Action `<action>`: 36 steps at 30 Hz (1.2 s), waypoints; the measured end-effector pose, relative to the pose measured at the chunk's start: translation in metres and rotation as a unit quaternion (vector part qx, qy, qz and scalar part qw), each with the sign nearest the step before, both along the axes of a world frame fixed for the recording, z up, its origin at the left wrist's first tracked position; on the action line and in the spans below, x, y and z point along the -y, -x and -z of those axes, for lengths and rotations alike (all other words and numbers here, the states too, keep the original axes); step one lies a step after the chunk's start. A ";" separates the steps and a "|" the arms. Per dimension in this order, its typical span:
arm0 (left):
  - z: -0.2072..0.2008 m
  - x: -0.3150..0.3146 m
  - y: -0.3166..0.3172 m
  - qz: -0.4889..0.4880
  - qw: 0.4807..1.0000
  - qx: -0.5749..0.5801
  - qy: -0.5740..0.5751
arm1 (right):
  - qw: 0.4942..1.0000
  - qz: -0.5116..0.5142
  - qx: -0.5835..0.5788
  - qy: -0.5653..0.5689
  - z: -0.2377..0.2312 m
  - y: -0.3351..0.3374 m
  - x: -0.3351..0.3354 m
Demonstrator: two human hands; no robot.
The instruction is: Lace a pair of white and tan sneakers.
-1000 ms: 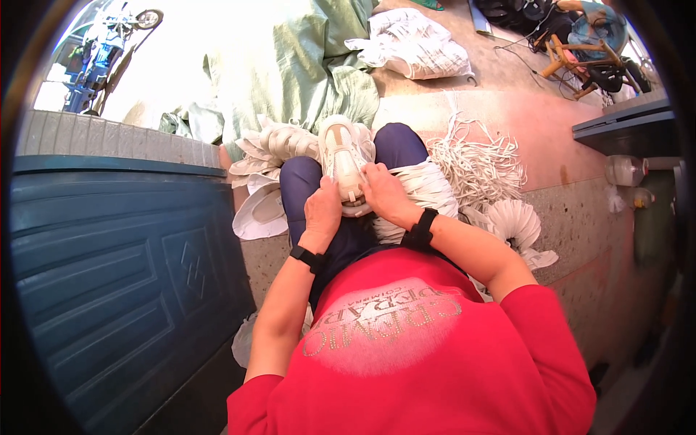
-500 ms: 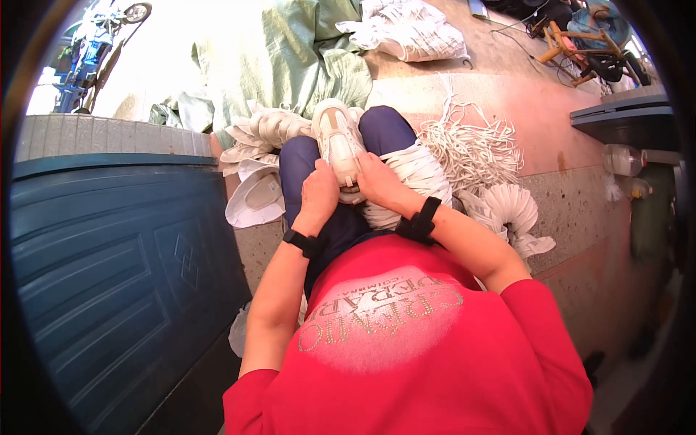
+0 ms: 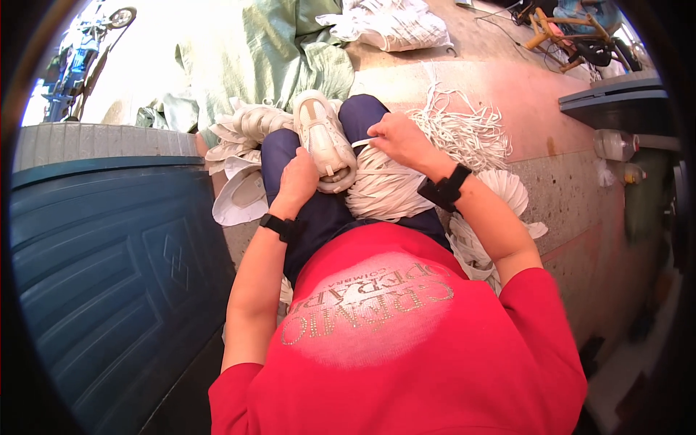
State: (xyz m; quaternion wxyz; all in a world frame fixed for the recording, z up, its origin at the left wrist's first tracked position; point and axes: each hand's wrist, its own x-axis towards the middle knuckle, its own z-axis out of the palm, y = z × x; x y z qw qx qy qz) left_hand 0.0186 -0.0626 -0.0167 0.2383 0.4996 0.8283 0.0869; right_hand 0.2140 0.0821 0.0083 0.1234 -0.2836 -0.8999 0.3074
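Note:
A cream-and-beige shoe upper (image 3: 326, 145) rests between my knees, its toe pointing away from me. At its left edge is my left hand (image 3: 299, 177), fingers curled closed; what they pinch is hidden. My right hand (image 3: 407, 143) pinches a white shoelace (image 3: 362, 142), stretched taut from the shoe's right side. Below that hand, a thick bundle of white shoelaces (image 3: 386, 185) lies over my right thigh.
Loose laces (image 3: 464, 130) spread on the floor at right. Stacked uppers lie left (image 3: 257, 125) and right (image 3: 500, 206), with a white shoe piece (image 3: 243, 192) by my left leg. A blue door panel (image 3: 109, 275) stands left; a green sheet (image 3: 246, 58) lies ahead.
My right hand has moved away from the shoe to the right, drawing the lace out. My left hand stays at the shoe's left edge, and the view has shifted slightly.

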 end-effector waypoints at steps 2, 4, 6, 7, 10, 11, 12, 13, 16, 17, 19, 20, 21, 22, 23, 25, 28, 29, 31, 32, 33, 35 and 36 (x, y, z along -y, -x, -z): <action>-0.001 0.001 -0.005 0.000 1.000 -0.006 -0.019 | 0.996 -0.015 0.031 -0.081 0.002 0.012 0.009; -0.003 0.002 -0.008 -0.008 1.000 -0.005 -0.029 | 0.993 -0.030 0.082 -0.081 -0.003 0.021 0.007; -0.006 0.005 -0.011 -0.009 0.999 -0.006 -0.053 | 0.989 -0.054 0.094 -0.103 0.007 0.025 0.004; -0.008 0.007 -0.013 -0.011 0.999 -0.007 -0.053 | 0.989 -0.056 0.093 -0.103 0.007 0.027 0.002; -0.013 0.013 -0.015 -0.020 0.999 0.000 -0.049 | 0.996 -0.014 0.085 0.036 0.002 0.037 -0.005; -0.012 0.014 -0.014 -0.018 0.999 0.009 -0.049 | 0.979 0.011 0.036 0.200 -0.012 0.043 -0.009; -0.011 0.014 -0.012 -0.015 0.998 0.017 -0.050 | 0.933 0.036 -0.014 0.357 -0.027 0.049 -0.014; -0.011 0.013 -0.011 -0.016 0.998 0.017 -0.052 | 0.926 0.071 -0.046 0.367 -0.052 0.054 -0.019; -0.015 0.014 -0.011 -0.005 0.997 0.053 -0.052 | 0.883 0.041 -0.226 0.409 -0.113 0.056 -0.040; -0.016 0.014 -0.011 -0.012 0.996 0.077 -0.038 | 0.886 0.037 -0.224 0.405 -0.133 0.056 -0.041; -0.019 0.014 -0.012 -0.022 0.994 0.101 -0.027 | 0.888 0.014 -0.231 0.398 -0.149 0.057 -0.040; -0.021 0.015 -0.014 -0.021 0.994 0.107 -0.032 | 0.888 0.010 -0.231 0.397 -0.154 0.060 -0.041; -0.022 0.017 -0.017 -0.021 0.993 0.112 -0.037 | 0.889 -0.002 -0.228 0.398 -0.157 0.063 -0.041; -0.024 0.019 -0.018 -0.016 0.992 0.113 -0.049 | 0.889 -0.015 -0.226 0.398 -0.159 0.068 -0.042; -0.027 0.022 -0.019 -0.019 0.992 0.110 -0.051 | 0.889 -0.019 -0.227 0.398 -0.158 0.073 -0.043; -0.035 0.025 -0.024 0.003 0.992 0.104 -0.076 | 0.943 -0.066 -0.115 0.305 -0.147 0.082 -0.041; -0.047 0.027 -0.023 0.080 0.988 -0.025 -0.131 | 0.925 -0.037 -0.087 0.368 -0.081 0.091 -0.025; -0.052 0.024 -0.021 0.149 0.971 -0.108 -0.152 | 0.938 -0.031 -0.042 0.342 -0.051 0.090 -0.025; -0.051 0.014 -0.026 0.183 0.958 -0.169 -0.143 | 0.959 -0.002 -0.032 0.282 0.009 0.089 -0.020; -0.051 0.009 -0.029 0.215 0.941 -0.228 -0.127 | 0.982 -0.004 -0.022 0.187 0.034 0.088 -0.017; -0.046 0.006 -0.030 0.212 0.941 -0.229 -0.127 | 0.996 -0.007 -0.013 0.092 0.047 0.088 -0.013; -0.034 0.004 -0.026 0.257 0.924 -0.259 -0.112 | 0.996 -0.027 0.057 0.068 0.020 0.088 -0.002; -0.032 0.004 -0.023 0.269 0.918 -0.264 -0.127 | 0.990 -0.041 0.127 0.043 0.009 0.087 0.003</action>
